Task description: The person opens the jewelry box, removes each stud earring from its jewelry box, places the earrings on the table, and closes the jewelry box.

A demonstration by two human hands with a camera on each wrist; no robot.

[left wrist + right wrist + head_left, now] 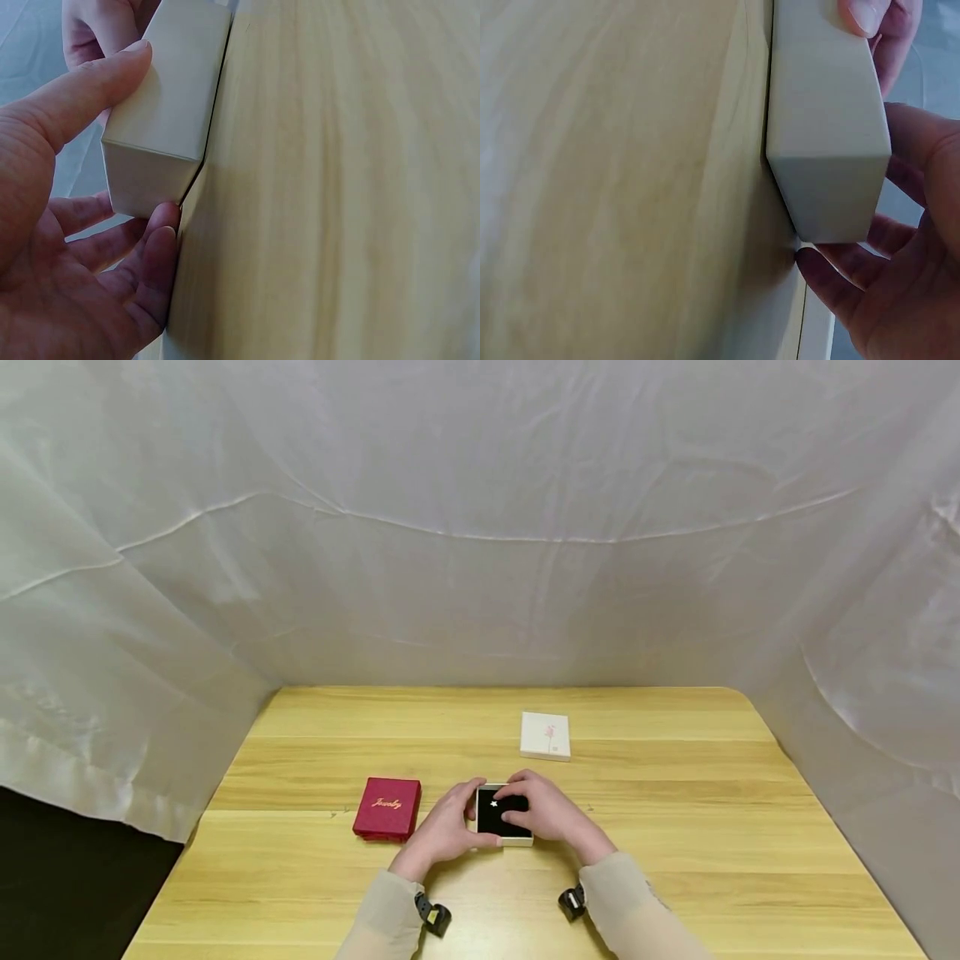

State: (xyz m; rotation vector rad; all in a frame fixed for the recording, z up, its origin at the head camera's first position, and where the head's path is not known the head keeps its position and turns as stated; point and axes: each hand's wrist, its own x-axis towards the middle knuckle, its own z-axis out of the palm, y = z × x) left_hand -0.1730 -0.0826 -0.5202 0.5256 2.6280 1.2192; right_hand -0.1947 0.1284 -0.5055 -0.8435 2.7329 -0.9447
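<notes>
In the head view, a small white box base with a black insert sits on the table, and a tiny star-shaped piece shows on the insert. My left hand grips the box from the left, thumb on its near wall and fingers round the far side. From the right, my right hand reaches over the box. Its index finger and thumb lie over the insert near the star, apart from each other. In the right wrist view the box wall hides part of the right fingers.
A dark red box with gold "Jewelry" lettering lies left of my left hand. Farther back is a flat white lid with a pink flower print. Pale cloth hangs behind the wooden table and along its sides.
</notes>
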